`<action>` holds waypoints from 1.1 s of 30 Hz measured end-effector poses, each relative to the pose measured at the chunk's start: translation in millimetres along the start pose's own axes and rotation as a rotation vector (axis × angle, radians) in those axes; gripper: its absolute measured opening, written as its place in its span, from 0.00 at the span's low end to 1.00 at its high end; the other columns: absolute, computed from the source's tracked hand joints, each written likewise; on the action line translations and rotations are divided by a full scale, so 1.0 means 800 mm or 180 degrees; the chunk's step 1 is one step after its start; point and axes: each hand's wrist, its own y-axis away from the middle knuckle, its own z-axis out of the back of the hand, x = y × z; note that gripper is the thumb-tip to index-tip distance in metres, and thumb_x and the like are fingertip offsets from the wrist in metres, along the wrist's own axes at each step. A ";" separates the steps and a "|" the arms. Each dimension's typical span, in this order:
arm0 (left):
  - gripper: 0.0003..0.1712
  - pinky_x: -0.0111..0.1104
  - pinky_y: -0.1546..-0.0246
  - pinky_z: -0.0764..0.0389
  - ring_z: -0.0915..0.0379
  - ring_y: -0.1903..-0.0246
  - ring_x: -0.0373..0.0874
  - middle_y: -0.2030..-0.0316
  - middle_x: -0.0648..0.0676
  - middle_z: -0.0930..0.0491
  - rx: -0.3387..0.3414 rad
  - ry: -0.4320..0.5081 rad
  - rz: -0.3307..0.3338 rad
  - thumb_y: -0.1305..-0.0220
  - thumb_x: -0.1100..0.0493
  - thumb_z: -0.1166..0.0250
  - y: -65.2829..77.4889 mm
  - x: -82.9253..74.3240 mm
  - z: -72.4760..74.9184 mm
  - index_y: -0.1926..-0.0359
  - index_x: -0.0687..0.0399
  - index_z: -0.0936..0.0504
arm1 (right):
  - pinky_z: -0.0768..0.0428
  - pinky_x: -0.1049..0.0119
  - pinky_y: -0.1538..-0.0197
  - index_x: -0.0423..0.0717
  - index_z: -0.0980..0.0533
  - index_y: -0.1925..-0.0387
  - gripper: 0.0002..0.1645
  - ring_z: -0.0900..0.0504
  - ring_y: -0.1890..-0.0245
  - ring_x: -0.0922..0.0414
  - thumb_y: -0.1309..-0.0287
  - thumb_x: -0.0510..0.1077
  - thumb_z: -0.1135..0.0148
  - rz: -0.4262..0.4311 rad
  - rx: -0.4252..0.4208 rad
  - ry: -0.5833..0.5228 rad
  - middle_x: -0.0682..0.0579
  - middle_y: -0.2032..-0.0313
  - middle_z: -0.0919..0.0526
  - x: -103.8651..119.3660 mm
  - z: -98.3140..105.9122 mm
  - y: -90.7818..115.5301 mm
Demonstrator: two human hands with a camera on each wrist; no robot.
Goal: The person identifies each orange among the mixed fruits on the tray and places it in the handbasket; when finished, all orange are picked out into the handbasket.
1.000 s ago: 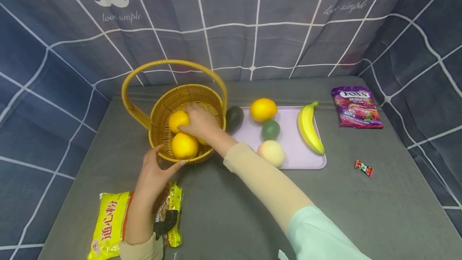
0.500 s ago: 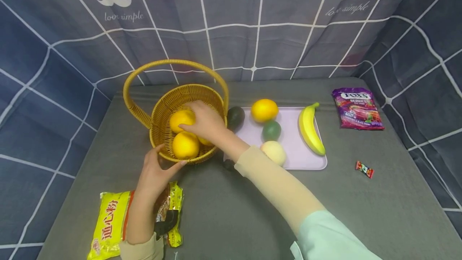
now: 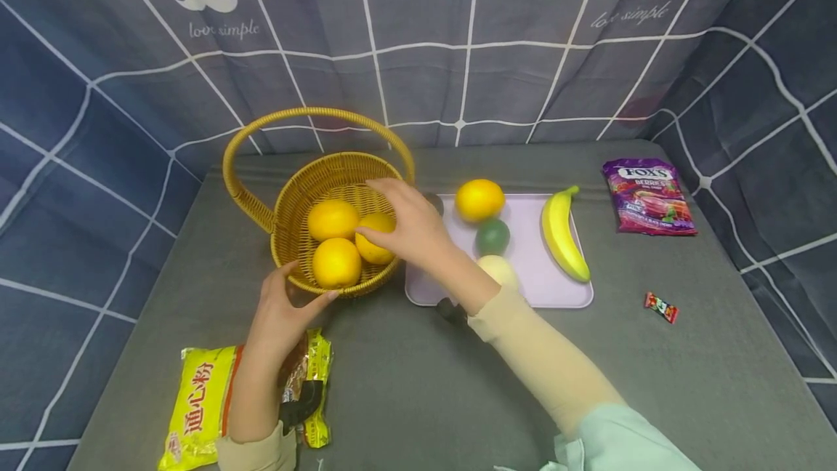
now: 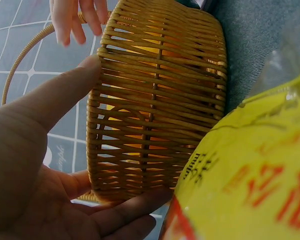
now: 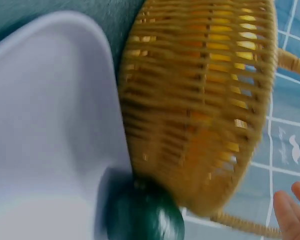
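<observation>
We find the left hand (image 3: 281, 315) at the near rim of the wicker basket (image 3: 304, 195), thumb and fingers set wide apart and gripping the edge. The right hand (image 3: 418, 222) is above the basket's right side, fingers parted and loosely extended; we see nothing held in them. Three fruits lie inside the basket: the first orange (image 3: 333, 220) left of the right thumb, the second orange (image 3: 336, 263) just beyond the left thumb, and the third orange (image 3: 375, 251) partly covered by the right thumb; whether these touch we cannot tell. Right of the right fingers we record a lilac tray (image 3: 528, 238) bearing an orange-yellow fruit (image 3: 479, 200), a small green fruit (image 3: 492, 237), a banana (image 3: 564, 235) and a peach (image 3: 498, 270), the last partly hidden by the right arm. Farther right of those fingers, on the grey tabletop (image 3: 425, 384), lie a Fox's candy bag (image 3: 649, 196) and a wrapped sweet (image 3: 662, 307). Nearer than the left fingers, a yellow macaroni bag (image 3: 196, 405) and a brown-and-yellow packet (image 3: 318, 384) flank the left forearm.
</observation>
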 end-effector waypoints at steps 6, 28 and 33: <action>0.62 0.58 0.41 0.38 0.42 0.39 0.62 0.31 0.69 0.50 0.0001 0.0019 -0.0023 0.48 0.29 0.34 0.000 0.002 0.000 0.26 0.58 0.51 | 0.37 0.56 0.34 0.51 0.34 0.32 0.44 0.35 0.34 0.54 0.48 0.60 0.31 -0.0044 -0.0174 -0.0062 0.52 0.34 0.32 -0.017 0.023 0.022; 0.60 0.56 0.44 0.35 0.40 0.41 0.61 0.33 0.69 0.48 -0.0013 0.0033 -0.0040 0.47 0.30 0.34 0.002 -0.001 0.002 0.26 0.59 0.51 | 0.29 0.53 0.41 0.51 0.32 0.34 0.45 0.28 0.42 0.49 0.54 0.54 0.25 -0.1027 -0.0622 -0.0453 0.51 0.39 0.28 -0.102 0.085 0.055; 0.61 0.57 0.43 0.36 0.41 0.40 0.62 0.32 0.69 0.49 0.0006 0.0030 -0.0013 0.47 0.30 0.34 0.000 0.000 0.001 0.26 0.59 0.51 | 0.31 0.51 0.40 0.51 0.33 0.33 0.47 0.29 0.41 0.49 0.54 0.59 0.26 -0.1292 -0.0462 -0.0254 0.50 0.37 0.30 -0.122 0.087 0.058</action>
